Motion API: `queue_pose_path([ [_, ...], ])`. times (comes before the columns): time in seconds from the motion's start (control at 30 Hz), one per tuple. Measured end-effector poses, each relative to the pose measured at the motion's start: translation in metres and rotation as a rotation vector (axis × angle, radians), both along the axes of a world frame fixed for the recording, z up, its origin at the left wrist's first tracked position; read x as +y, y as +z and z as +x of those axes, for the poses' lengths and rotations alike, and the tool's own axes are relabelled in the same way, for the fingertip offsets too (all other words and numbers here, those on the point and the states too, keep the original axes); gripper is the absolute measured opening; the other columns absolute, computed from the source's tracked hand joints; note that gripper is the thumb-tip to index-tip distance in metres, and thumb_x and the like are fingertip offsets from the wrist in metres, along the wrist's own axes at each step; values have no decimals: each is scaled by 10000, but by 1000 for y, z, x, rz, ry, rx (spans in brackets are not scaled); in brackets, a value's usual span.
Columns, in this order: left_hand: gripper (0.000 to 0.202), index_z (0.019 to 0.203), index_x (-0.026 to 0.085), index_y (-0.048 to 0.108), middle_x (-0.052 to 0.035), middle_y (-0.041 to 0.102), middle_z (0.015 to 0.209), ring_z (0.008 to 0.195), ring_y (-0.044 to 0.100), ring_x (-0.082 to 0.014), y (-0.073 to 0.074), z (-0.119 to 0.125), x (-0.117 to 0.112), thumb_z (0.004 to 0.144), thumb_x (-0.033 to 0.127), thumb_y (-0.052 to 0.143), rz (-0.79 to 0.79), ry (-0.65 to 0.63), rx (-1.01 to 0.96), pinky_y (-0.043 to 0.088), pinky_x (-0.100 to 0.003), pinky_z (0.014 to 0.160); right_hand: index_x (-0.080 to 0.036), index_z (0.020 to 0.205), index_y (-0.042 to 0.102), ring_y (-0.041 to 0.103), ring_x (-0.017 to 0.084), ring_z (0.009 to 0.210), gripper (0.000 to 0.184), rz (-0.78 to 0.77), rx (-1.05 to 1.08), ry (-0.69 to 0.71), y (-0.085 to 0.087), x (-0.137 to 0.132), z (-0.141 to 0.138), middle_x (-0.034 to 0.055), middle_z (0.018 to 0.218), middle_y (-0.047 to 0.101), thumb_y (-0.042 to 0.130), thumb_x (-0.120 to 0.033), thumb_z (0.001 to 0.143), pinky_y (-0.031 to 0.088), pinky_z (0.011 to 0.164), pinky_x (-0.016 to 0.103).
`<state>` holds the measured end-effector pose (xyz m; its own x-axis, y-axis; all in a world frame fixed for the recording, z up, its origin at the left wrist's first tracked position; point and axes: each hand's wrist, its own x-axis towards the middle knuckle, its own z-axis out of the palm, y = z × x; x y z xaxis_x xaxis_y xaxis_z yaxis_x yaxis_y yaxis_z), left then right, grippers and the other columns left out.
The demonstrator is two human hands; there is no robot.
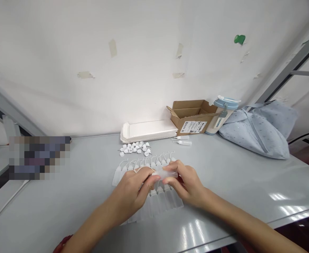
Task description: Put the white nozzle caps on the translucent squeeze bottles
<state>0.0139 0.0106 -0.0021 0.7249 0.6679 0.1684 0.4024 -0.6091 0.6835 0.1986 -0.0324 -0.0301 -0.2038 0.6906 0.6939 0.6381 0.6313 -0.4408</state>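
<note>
Between both hands is a small translucent plastic bottle (171, 173), held roughly level above the table. My right hand (189, 181) grips its body between thumb and fingers. The neck end is pinched by my left hand (136, 186), and a thin curved spout tube (145, 167) arches over those fingers. Whether a cap sits on the neck is hidden by the fingertips. Behind the hands lies a row of similar bottles (117, 176) with curved tubes pointing to the wall. A second row of bottles (161, 202) lies nearer me, partly covered by my left hand and forearm.
Loose white caps (133, 147) lie in a pile in front of stacked white trays (149, 129). Two more bottles (184, 143) rest by an open cardboard box (187, 123). A tumbler (220, 117) and a light-blue cloth bag (257, 131) stand to the right. A white cable (8, 202) runs at left.
</note>
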Motion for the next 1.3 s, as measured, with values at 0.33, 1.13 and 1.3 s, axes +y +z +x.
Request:
queue_pose_path([
  [0.33,298,1072,227,597,-19,676,800,734,642,-178,7,3,5,869,408,474,-175,224,-47,460,-226,523,-177,921,469,522,134,569,139,-12,-63,-410,1,41,66,40,773,575,486,-307,875,449,509,243],
  [1.13,263,834,213,650,13,657,680,663,616,-160,-6,-8,31,866,372,443,-59,347,-30,466,-257,588,-194,818,539,568,233,854,100,-341,-409,-419,-27,69,128,75,866,610,520,-112,764,449,720,323],
  [1.3,274,895,191,652,-26,679,831,761,619,-182,-9,-7,56,870,302,402,152,321,125,483,-277,638,-183,843,540,574,248,863,122,-346,-405,-440,-29,72,128,95,887,619,535,-111,744,450,708,328],
])
